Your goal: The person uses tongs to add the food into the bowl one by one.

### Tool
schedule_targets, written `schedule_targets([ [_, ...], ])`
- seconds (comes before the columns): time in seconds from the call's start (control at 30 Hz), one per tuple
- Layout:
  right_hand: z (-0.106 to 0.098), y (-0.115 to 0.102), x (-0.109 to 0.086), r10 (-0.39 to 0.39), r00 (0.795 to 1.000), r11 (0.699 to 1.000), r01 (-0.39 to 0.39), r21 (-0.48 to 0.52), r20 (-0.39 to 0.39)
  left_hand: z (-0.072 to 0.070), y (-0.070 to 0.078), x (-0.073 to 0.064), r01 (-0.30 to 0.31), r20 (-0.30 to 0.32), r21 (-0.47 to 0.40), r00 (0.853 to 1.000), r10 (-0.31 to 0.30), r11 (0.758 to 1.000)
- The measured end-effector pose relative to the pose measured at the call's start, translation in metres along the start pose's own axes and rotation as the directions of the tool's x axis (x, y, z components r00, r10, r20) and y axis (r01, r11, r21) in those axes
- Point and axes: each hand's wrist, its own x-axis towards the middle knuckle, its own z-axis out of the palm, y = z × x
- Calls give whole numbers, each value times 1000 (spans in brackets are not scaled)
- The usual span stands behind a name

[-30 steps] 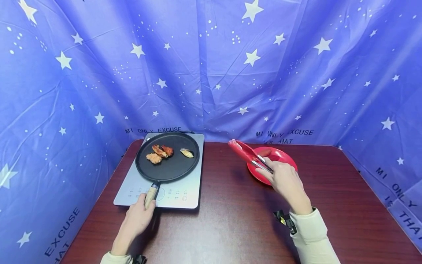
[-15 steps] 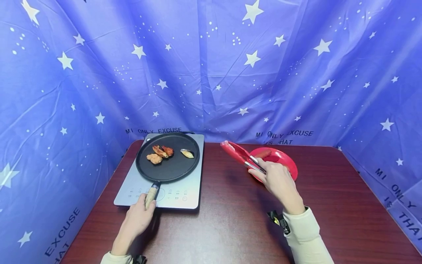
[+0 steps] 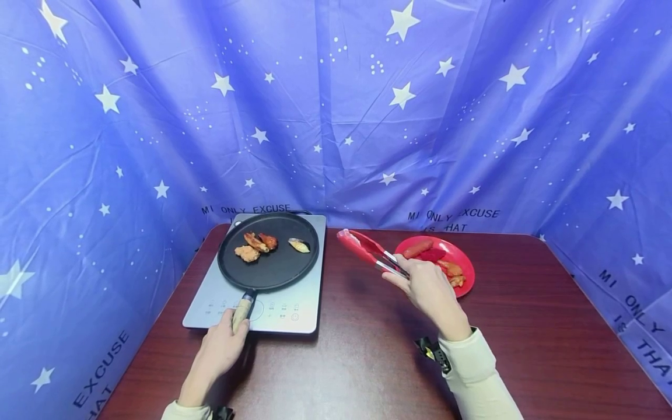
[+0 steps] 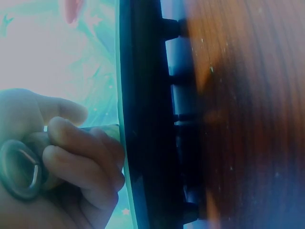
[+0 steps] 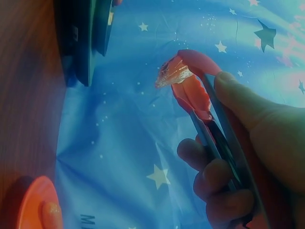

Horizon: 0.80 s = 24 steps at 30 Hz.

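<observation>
A black round pan (image 3: 268, 256) sits on a grey induction cooktop (image 3: 304, 297) with three pieces of fried food (image 3: 255, 245) in it. My left hand (image 3: 223, 344) grips the pan's wooden handle (image 3: 240, 309); the left wrist view shows my fingers (image 4: 81, 162) curled round that handle beside the cooktop's edge (image 4: 143, 114). My right hand (image 3: 427, 289) holds red tongs (image 3: 367, 249) squeezed together, their tips in the air between the pan and a red plate (image 3: 464, 265). In the right wrist view the tongs (image 5: 190, 86) carry a small pale scrap.
The red plate holds a sausage (image 3: 418, 248) and other fried pieces (image 3: 451, 271). The dark wooden table (image 3: 357, 361) is ringed on three sides by a blue starred cloth (image 3: 336, 116).
My right hand has carried the tongs leftward, off the red plate and toward the pan. The left hand has stayed on the pan handle.
</observation>
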Motion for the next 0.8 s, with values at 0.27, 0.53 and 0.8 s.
schedule_targets([
  [0.27,6,-8,3,-28,1000,999,28,20,10,2,-2,1,-11,-9,2,1000,11,1000],
  [0.53,9,-15,7,-28,999,999,28,18,21,2,-1,1,-15,-14,6,1000,15,1000],
  [0.8,12,-21,12,-15,998,1000,15,8,65,1,-2,1,-8,-3,10,1000,8,1000],
])
